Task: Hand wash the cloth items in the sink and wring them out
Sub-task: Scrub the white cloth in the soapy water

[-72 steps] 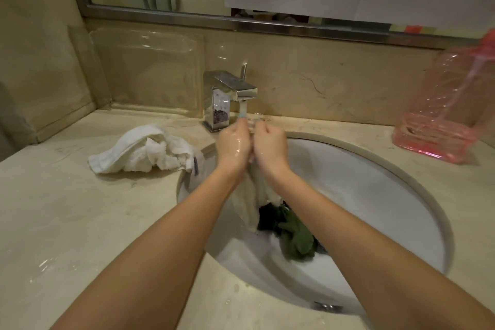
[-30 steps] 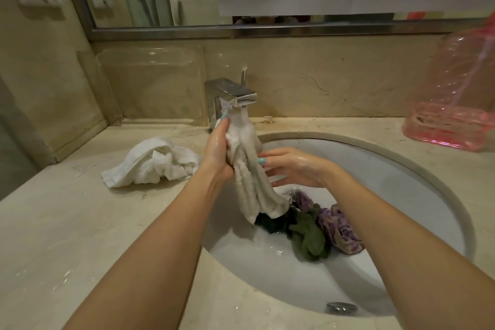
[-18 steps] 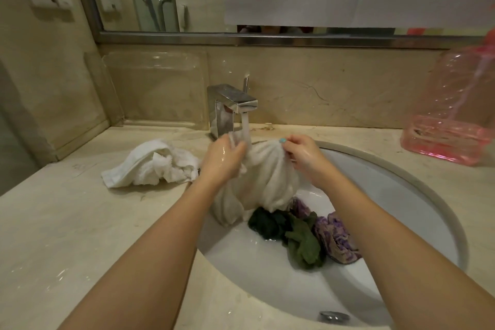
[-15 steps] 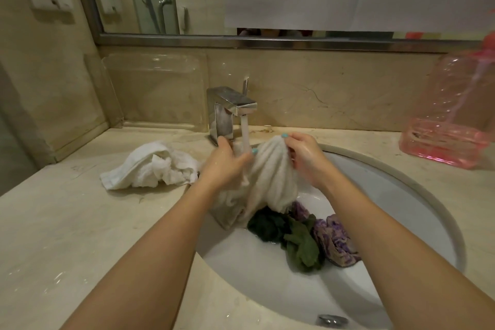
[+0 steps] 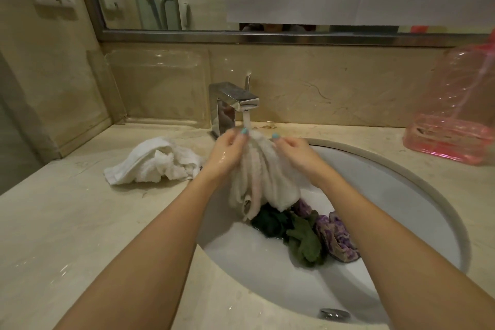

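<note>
White cloth pinched by left hand, right hand; palms hidden.

Near the centre of the frame, the left hand and the right hand are gripping the top of a wet white cloth under water running from the faucet. The cloth is hanging down into the sink, its lower end seemingly touching a dark green cloth lying beside a purple cloth. A white towel is lying on the counter at left, and a pink bottle is standing at upper right.
</note>
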